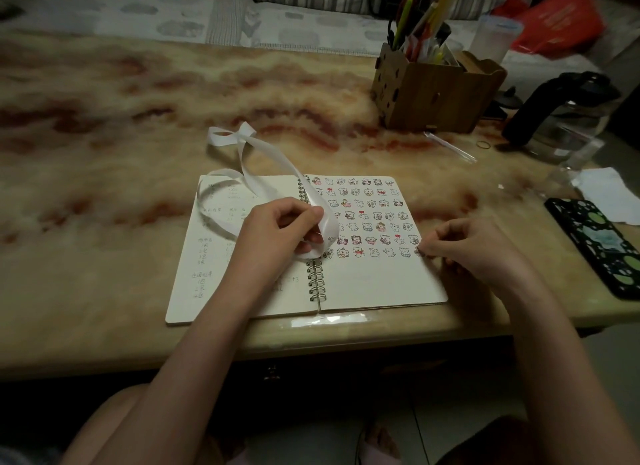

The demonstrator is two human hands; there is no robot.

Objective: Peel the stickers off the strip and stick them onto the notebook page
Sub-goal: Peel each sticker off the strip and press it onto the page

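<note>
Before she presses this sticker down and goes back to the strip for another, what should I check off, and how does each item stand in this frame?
1. Left hand holds the strip: ok, its fingers pinch the strip over the spiral binding.
2. Right hand at the row's end: ok, fingers at the right edge of the lowest sticker row.
3. Sticker under the right fingers: cannot tell, only a sliver shows.
4. Room on the page: ok, blank below the lowest row.
5. Notebook lies flat and open: ok.
6. Stickers left on the strip: cannot tell, the visible part looks blank.
</note>
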